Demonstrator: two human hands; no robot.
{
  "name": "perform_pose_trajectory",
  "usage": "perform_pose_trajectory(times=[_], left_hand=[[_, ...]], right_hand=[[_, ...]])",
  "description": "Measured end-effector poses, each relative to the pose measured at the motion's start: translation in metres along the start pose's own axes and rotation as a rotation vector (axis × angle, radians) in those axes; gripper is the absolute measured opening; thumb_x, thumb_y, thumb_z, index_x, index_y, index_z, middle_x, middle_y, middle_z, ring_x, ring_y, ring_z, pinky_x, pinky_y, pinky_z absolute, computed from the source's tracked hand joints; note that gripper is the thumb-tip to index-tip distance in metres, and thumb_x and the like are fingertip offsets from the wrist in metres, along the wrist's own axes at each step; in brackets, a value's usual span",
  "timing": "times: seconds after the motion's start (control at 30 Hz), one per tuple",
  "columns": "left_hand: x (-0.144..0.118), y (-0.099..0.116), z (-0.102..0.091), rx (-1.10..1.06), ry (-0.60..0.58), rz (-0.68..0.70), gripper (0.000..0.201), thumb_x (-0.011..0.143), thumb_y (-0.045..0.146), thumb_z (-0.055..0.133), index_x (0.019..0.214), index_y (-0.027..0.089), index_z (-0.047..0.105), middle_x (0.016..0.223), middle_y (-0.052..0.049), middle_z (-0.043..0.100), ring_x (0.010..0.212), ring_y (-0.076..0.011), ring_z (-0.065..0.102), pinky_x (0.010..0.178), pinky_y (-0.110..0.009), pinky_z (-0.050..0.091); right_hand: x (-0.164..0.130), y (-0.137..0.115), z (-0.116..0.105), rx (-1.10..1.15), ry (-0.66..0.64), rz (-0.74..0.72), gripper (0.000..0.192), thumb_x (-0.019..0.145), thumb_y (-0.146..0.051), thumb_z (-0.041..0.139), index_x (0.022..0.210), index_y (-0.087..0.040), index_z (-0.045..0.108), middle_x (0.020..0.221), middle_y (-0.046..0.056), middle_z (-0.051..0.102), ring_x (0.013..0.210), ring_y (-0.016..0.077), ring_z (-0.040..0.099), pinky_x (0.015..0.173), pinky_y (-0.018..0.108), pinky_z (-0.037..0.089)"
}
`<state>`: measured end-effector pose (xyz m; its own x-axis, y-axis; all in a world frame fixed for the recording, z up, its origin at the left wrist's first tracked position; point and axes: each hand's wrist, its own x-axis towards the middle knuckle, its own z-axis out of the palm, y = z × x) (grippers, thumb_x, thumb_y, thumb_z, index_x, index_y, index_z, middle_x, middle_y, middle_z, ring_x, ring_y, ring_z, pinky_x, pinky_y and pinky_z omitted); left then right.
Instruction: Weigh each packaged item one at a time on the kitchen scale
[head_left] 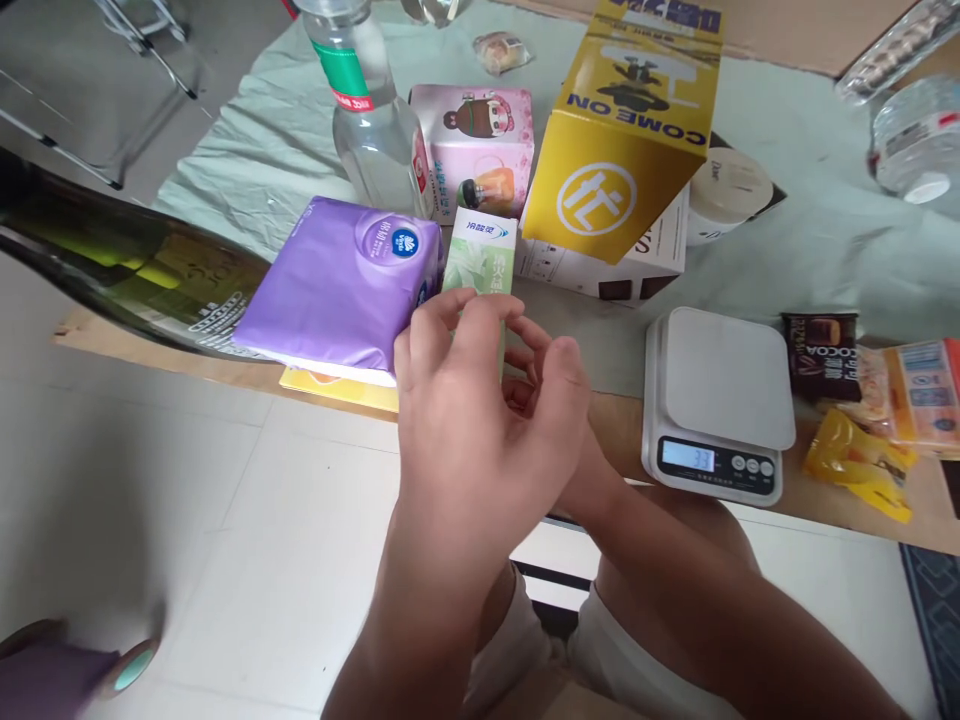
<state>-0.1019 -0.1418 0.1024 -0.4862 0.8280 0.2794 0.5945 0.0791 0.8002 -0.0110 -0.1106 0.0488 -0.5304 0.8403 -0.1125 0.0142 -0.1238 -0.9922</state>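
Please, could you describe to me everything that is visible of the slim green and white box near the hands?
The slim green and white box looks like printed cardboard. Its far end is white with blue characters; nearer, it is pale green with leaf shapes and white characters. It sits right of the purple pack, nearer than the pink box. The left hand covers its near part, so contact and exact pose are unclear.
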Motion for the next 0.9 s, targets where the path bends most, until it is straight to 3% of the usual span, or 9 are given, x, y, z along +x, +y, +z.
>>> perform_pose_trajectory(times=[0.07, 0.17, 0.27, 0.37, 0.5, 0.6, 0.7, 0.8, 0.9], left_hand=[[0.001, -0.003, -0.004, -0.035, -0.007, 0.002, 0.024, 0.095, 0.042, 0.066, 0.111, 0.025, 0.071, 0.126, -0.012, 0.068, 0.127, -0.0346, 0.065, 0.112, -0.061, 0.056], [0.002, -0.005, -0.011, -0.115, -0.036, 0.008, 0.023, 0.092, 0.039, 0.070, 0.112, 0.027, 0.070, 0.125, -0.010, 0.070, 0.125, -0.0319, 0.068, 0.111, -0.056, 0.058], [0.003, -0.004, -0.013, -0.210, 0.016, 0.021, 0.018, 0.092, 0.033, 0.070, 0.109, 0.026, 0.070, 0.122, -0.008, 0.070, 0.117, -0.0285, 0.070, 0.109, -0.052, 0.057], [0.002, 0.000, -0.009, -0.314, 0.122, 0.123, 0.008, 0.098, 0.027, 0.065, 0.103, 0.025, 0.069, 0.110, -0.005, 0.070, 0.105, -0.0227, 0.069, 0.095, -0.043, 0.056], [-0.003, 0.005, 0.011, -0.438, 0.180, 0.302, 0.011, 0.101, 0.023, 0.057, 0.093, 0.027, 0.064, 0.087, -0.001, 0.061, 0.082, -0.0179, 0.059, 0.075, -0.037, 0.051], [-0.006, 0.006, 0.036, -0.475, 0.045, 0.410, 0.014, 0.105, 0.033, 0.054, 0.097, 0.026, 0.064, 0.087, -0.002, 0.064, 0.081, -0.0184, 0.060, 0.073, -0.037, 0.051], [-0.010, 0.012, 0.064, -0.513, -0.194, 0.403, 0.026, 0.109, 0.040, 0.049, 0.106, 0.022, 0.067, 0.098, -0.006, 0.074, 0.090, -0.0190, 0.068, 0.078, -0.036, 0.057], [-0.014, 0.022, 0.088, -0.517, -0.414, 0.410, 0.036, 0.112, 0.043, 0.043, 0.112, 0.019, 0.069, 0.107, -0.009, 0.079, 0.097, -0.0203, 0.073, 0.083, -0.035, 0.060], [-0.019, 0.031, 0.107, -0.489, -0.501, 0.405, 0.041, 0.112, 0.047, 0.041, 0.113, 0.018, 0.070, 0.110, -0.011, 0.080, 0.101, -0.0217, 0.075, 0.084, -0.035, 0.061]], right_hand=[[-0.006, -0.002, -0.003, 0.080, -0.013, 0.063, 0.085, 0.086, -0.060, 0.078, 0.156, -0.036, 0.036, 0.137, 0.008, 0.065, 0.101, 0.0195, 0.070, 0.081, 0.037, 0.064], [-0.023, -0.001, -0.014, 0.090, -0.047, 0.075, 0.074, 0.090, -0.047, 0.075, 0.152, -0.034, 0.037, 0.135, 0.010, 0.067, 0.102, 0.0191, 0.070, 0.079, 0.035, 0.063], [-0.047, -0.002, -0.030, 0.075, -0.087, 0.007, 0.063, 0.096, -0.035, 0.066, 0.152, -0.038, 0.038, 0.140, 0.009, 0.065, 0.105, 0.0165, 0.070, 0.082, 0.031, 0.063], [-0.075, -0.007, -0.048, 0.032, -0.110, -0.109, 0.055, 0.101, -0.038, 0.058, 0.153, -0.040, 0.040, 0.136, 0.008, 0.067, 0.104, 0.0166, 0.072, 0.081, 0.030, 0.064], [-0.109, -0.017, -0.073, -0.020, -0.005, -0.247, 0.054, 0.102, -0.043, 0.056, 0.155, -0.045, 0.043, 0.121, 0.006, 0.073, 0.090, 0.0175, 0.073, 0.073, 0.031, 0.066], [-0.120, -0.020, -0.098, -0.047, 0.165, -0.274, 0.054, 0.098, -0.043, 0.063, 0.151, -0.047, 0.050, 0.117, 0.003, 0.074, 0.084, 0.0173, 0.072, 0.070, 0.031, 0.066], [-0.120, -0.016, -0.128, -0.116, 0.356, -0.300, 0.058, 0.093, -0.041, 0.067, 0.150, -0.047, 0.054, 0.126, 0.005, 0.074, 0.090, 0.0195, 0.075, 0.067, 0.033, 0.066], [-0.119, -0.009, -0.154, -0.170, 0.483, -0.201, 0.062, 0.094, -0.030, 0.059, 0.154, -0.043, 0.052, 0.129, 0.006, 0.077, 0.095, 0.0210, 0.079, 0.067, 0.034, 0.066], [-0.122, -0.006, -0.172, -0.257, 0.527, -0.076, 0.067, 0.093, -0.021, 0.054, 0.158, -0.036, 0.051, 0.130, 0.007, 0.079, 0.100, 0.0212, 0.080, 0.070, 0.033, 0.068]])
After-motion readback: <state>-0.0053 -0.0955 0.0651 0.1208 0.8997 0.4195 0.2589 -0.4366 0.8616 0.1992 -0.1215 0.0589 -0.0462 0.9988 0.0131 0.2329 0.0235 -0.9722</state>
